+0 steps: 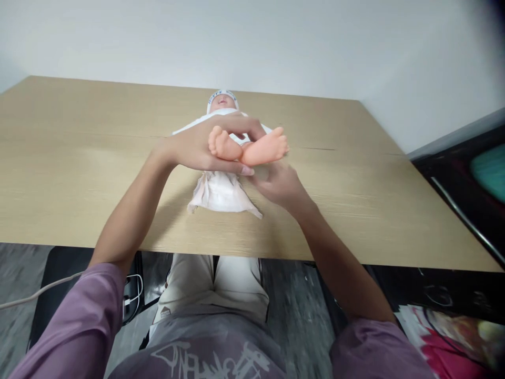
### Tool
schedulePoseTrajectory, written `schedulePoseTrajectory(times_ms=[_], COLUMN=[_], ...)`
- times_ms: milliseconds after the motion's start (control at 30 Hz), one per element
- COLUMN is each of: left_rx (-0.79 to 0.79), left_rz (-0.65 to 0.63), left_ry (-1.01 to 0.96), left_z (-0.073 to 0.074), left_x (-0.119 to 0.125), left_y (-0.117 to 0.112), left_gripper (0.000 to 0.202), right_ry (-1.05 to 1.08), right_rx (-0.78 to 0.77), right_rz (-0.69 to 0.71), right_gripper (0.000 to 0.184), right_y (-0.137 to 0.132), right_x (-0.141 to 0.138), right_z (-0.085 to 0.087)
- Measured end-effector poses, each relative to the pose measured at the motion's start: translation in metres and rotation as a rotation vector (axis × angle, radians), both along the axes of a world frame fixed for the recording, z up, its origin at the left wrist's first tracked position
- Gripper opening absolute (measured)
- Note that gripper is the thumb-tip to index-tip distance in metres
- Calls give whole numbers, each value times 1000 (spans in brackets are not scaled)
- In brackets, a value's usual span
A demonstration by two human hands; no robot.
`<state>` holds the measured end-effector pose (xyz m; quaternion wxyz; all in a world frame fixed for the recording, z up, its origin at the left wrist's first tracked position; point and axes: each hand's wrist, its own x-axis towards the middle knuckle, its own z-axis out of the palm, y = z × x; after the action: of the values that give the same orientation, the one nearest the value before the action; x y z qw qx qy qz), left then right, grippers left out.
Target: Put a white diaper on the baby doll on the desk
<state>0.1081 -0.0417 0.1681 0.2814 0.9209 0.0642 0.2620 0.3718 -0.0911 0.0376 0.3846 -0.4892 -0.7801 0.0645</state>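
A baby doll lies on its back on the tan table, its head in a white printed hat at the far side and its bare feet toward me. My left hand is closed round the doll's lower legs and holds them raised, with thumb below and fingers above. My right hand, slightly blurred, is just under the raised legs at the right; its fingertips are hidden behind them. Below the feet, a white diaper-like cloth lies spread out, its far end hidden by my hands. White clothing covers the doll's upper body.
The table meets a white wall at the back. A black object stands along the right edge. Under the front edge are a black chair, a pale cable and a bag with pink parts.
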Motion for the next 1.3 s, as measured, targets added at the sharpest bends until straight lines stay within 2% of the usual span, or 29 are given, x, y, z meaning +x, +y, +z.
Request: schedulePoseTrajectory(times_ms=[100, 200, 267, 333, 433, 567, 667, 733, 833, 1033, 1167, 1300], left_rx=[-18, -56, -68, -30, 73, 153, 195, 212, 204, 150, 74, 15], left_rz=[14, 99, 189, 261, 284, 253, 243, 250, 256, 236, 184, 208], left_ry=[-9, -28, -13, 50, 151, 212, 288, 336, 372, 358, 359, 405], left_z=[-10, -19, -26, -36, -59, -97, -118, -126, -130, -127, -120, -110], left_x=[2, -5, -19, -39, -71, -102, -112, -115, -114, -110, -109, -101], left_y=[-9, -21, -29, -33, -36, -38, -41, -42, -43, -42, -41, -48], left_gripper=[40, 48, 52, 46, 36, 40, 52, 58, 58, 50, 52, 42], right_ry=[64, 85, 104, 118, 58, -192, -314, -356, -374, -297, -187, -195], right_rx=[53, 53, 58, 72, 38, -19, -4, -13, -20, -36, -85, -98], right_rz=[10, 46, 78, 130, 254, 410, 377, 347, 352, 408, 452, 418], right_gripper=[67, 57, 53, 49, 41, 40, 43, 43, 44, 47, 49, 42], right_y=[-21, -26, -24, -25, -31, -40, -40, -40, -40, -38, -37, -50], right_x=[-7, -21, -21, -12, 13, 39, 45, 45, 44, 53, 60, 45], right_z=[9, 12, 14, 16, 16, -4, -26, -37, -44, -43, -35, -21])
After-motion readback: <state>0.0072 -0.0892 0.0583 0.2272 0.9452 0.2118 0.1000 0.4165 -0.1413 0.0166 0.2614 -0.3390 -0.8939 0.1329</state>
